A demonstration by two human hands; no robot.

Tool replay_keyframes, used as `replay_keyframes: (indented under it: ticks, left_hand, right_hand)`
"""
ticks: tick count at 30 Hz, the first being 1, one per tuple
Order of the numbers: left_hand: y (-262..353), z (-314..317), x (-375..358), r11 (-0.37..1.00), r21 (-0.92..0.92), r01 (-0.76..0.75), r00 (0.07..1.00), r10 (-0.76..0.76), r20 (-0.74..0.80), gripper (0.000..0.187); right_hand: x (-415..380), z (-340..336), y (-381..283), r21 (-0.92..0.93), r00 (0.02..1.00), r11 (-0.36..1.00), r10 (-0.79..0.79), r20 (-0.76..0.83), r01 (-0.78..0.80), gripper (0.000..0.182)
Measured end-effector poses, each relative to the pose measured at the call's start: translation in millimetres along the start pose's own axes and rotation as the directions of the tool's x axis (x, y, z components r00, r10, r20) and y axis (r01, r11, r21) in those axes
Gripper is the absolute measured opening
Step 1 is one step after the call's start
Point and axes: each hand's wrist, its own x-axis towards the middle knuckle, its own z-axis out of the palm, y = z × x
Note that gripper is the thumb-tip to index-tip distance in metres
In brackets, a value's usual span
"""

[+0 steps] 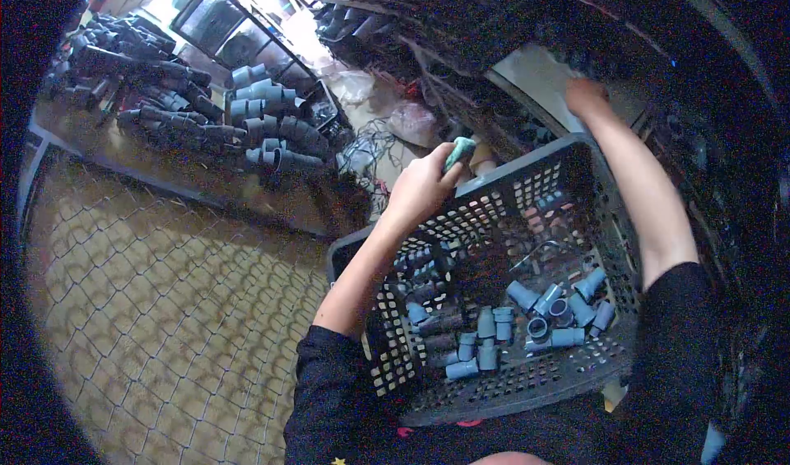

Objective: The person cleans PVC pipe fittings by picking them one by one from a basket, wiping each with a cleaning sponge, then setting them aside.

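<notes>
My left hand (422, 187) is closed around a small green cloth-like wad (459, 153), above the far left rim of a black plastic basket (527, 169). Grey-blue plastic pipe fittings (487, 323) lie in the basket, several loose and some in darker rows along the left side. Beyond the basket's far right corner, my right hand (585, 97) is at a pale flat board (535, 82). Its fingers look curled, and I cannot make out what is in them. The basket stands close against my body.
At the far left a wooden surface (309, 206) bears many stacked pipe fittings (263, 103). Clear plastic bags (411, 123) and tangled cords (366, 156) lie past the basket. Wire mesh (173, 317) stretches across the lower left. Dark, cluttered heaps (461, 37) fill the upper right.
</notes>
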Motion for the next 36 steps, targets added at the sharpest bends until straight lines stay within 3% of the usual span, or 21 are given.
replay_keyframes:
  ticks: [1,3,7,11,23,29,32,36]
  left_hand:
    - [-6.5,4.8,0.8,0.996,0.070,-0.053,0.997,0.057,-0.053,0.040]
    - [-2.4,0.4,-1.6,1.000,0.023,-0.009,1.000,0.009,-0.024,0.040]
    - [-3.1,-1.3,-3.0,1.000,-0.025,0.009,1.000,-0.010,-0.021,0.039]
    - [-4.7,1.8,-0.9,0.999,0.025,-0.022,0.997,0.024,-0.072,0.039]
    - [0.1,-2.4,-4.1,0.994,-0.086,0.067,0.998,-0.068,-0.015,0.035]
    - [2.0,-1.6,-5.4,0.997,-0.072,0.016,0.997,-0.021,-0.077,0.038]
    - [-0.8,-3.7,-4.1,0.988,-0.134,0.080,0.997,-0.081,0.001,0.037]
    - [-2.5,-2.4,-4.1,0.990,-0.132,0.051,0.999,-0.052,-0.009,0.038]
  right_hand:
    - [2.8,-1.7,1.3,-0.089,0.997,0.995,0.059,0.055,-0.054,0.035]
    - [18.7,8.1,12.0,-0.179,0.991,0.980,0.101,0.084,-0.084,0.036]
    - [39.3,24.1,36.0,0.007,0.952,0.952,0.305,-0.016,-0.305,0.038]
    - [41.2,31.3,46.1,0.185,0.914,0.908,0.396,-0.084,-0.376,0.037]
    - [36.5,40.2,61.9,0.349,0.903,0.866,0.416,-0.108,-0.358,0.034]
    - [41.1,41.3,56.8,0.402,0.904,0.856,0.406,-0.130,-0.327,0.033]
    - [40.7,39.7,49.0,0.432,0.913,0.854,0.383,-0.143,-0.291,0.032]
    - [39.3,27.6,34.1,0.493,0.917,0.855,0.313,-0.248,-0.158,0.032]
